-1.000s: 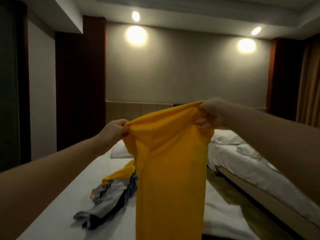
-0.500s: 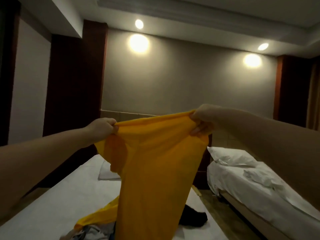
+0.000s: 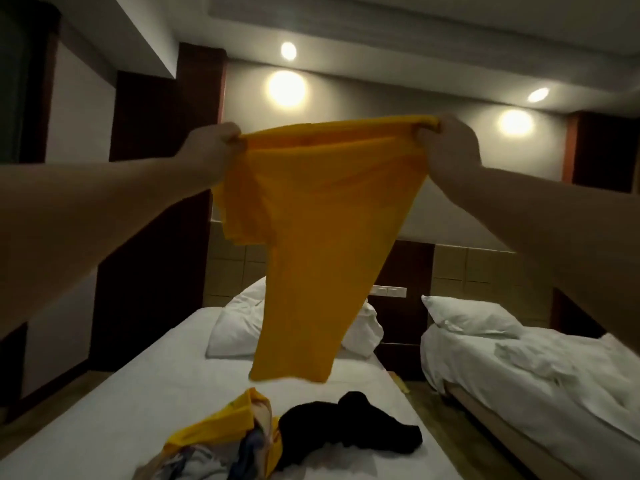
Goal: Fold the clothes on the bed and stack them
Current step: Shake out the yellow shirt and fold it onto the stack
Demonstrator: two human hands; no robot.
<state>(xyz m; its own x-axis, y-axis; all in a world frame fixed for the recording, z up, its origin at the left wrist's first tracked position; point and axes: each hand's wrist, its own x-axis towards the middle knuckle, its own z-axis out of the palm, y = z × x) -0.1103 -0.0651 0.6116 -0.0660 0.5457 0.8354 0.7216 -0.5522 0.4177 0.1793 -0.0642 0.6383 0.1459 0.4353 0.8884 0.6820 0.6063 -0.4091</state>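
This is a hotel-style twin bedroom. A single bed with white sheets [image 3: 156, 393] fills the foreground. To its right, across a narrow aisle, stands a second white-sheeted bed [image 3: 519, 382] with a plump white pillow [image 3: 474, 315]. Behind its head run a tan panelled headboard wall [image 3: 228, 268] and a white switch plate [image 3: 388, 291]. Above it glow round recessed ceiling lights [image 3: 288, 50].

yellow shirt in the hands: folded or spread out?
Spread out, not folded. The left hand and right hand grip the yellow shirt by its top edge, and it hangs loose above the bed.

Round wall lamps [image 3: 286, 88] glow on a grey wall [image 3: 381, 98] between dark wood panels [image 3: 149, 116]; a rumpled white bed [image 3: 502, 393] stands right.
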